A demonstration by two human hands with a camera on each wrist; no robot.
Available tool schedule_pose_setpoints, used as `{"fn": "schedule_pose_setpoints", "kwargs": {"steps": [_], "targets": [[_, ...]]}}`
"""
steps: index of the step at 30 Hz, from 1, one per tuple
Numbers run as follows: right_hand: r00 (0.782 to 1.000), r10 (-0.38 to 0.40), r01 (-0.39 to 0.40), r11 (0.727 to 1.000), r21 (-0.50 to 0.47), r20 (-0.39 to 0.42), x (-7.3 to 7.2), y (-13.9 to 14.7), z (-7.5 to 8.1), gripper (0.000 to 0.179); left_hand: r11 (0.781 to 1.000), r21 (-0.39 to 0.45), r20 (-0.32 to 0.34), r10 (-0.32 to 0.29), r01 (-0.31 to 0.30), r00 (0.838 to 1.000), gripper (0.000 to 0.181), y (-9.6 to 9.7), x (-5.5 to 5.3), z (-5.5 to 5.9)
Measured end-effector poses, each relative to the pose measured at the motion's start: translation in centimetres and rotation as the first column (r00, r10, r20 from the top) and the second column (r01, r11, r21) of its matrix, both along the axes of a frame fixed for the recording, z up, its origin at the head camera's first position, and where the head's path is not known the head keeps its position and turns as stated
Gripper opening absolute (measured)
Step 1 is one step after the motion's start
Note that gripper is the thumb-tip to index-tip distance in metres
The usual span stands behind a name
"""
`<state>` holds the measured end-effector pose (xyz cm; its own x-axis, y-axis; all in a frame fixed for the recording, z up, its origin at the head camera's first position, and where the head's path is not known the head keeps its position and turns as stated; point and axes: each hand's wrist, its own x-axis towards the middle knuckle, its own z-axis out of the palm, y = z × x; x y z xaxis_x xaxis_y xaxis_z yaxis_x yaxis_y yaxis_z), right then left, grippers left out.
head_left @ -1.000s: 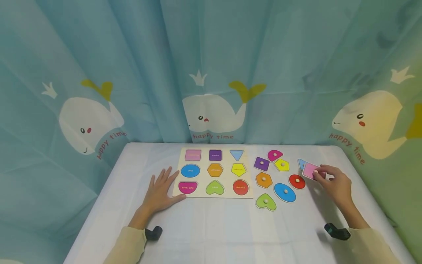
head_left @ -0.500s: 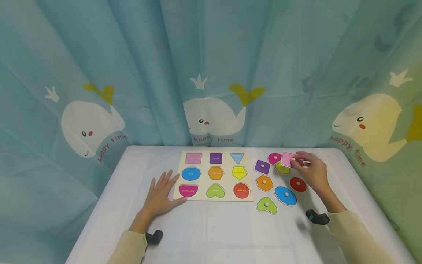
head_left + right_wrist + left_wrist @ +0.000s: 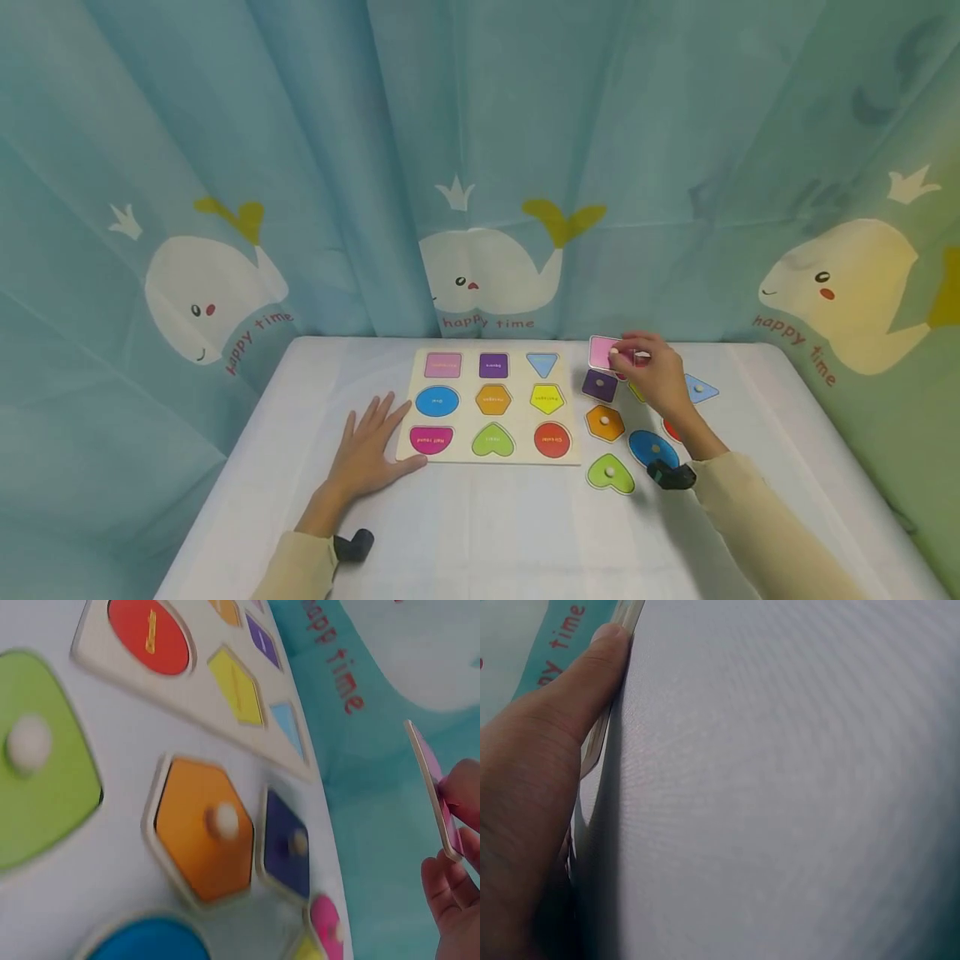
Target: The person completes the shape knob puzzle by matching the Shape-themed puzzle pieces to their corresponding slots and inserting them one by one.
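Note:
A wooden shape puzzle board (image 3: 520, 423) with colored, labeled recesses lies on the table. My left hand (image 3: 366, 450) rests flat at its left edge, fingers spread; in the left wrist view the thumb (image 3: 592, 679) lies along the board's edge. Between thumb and fingers, my right hand (image 3: 654, 375) pinches the knob of a pink rectangle puzzle piece (image 3: 602, 352), raised above the other pieces. The right wrist view shows the pink piece (image 3: 433, 787) tilted edge-on. Below it sits the purple square piece (image 3: 600, 386); the magenta half-round and yellow pentagon are mostly hidden behind the hand.
Right of the board lie an orange hexagon (image 3: 604, 423), a green heart (image 3: 611, 474), a blue oval (image 3: 651, 447), a partly covered red circle (image 3: 671, 428) and a light blue triangle (image 3: 701, 389), all knobbed. A whale-print curtain (image 3: 480, 167) hangs behind the table.
My right hand has carried the pink rectangle leftward from beside the blue triangle toward the board, passing over the other pieces. The left hand keeps its place on the board.

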<state>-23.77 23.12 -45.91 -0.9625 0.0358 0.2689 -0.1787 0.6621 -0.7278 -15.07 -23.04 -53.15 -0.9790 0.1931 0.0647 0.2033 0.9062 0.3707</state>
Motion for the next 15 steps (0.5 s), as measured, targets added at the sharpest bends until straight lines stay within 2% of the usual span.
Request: {"fn": "schedule_pose_setpoints", "kwargs": {"steps": [9,15], "targets": [[0.996,0.058,-0.054,0.997,-0.049,0.073,-1.8,-4.6,-0.3,0.028,1.000,-0.007,0.000,0.003,-0.003,1.000,0.095,0.1,0.1,0.0],[0.990,0.135,-0.130,0.987,-0.093,0.041,-2.7,-7.7,-0.8,0.024,1.000,-0.006,-0.010,0.008,-0.008,1.000,0.096,0.0,0.1,-0.3]]}}
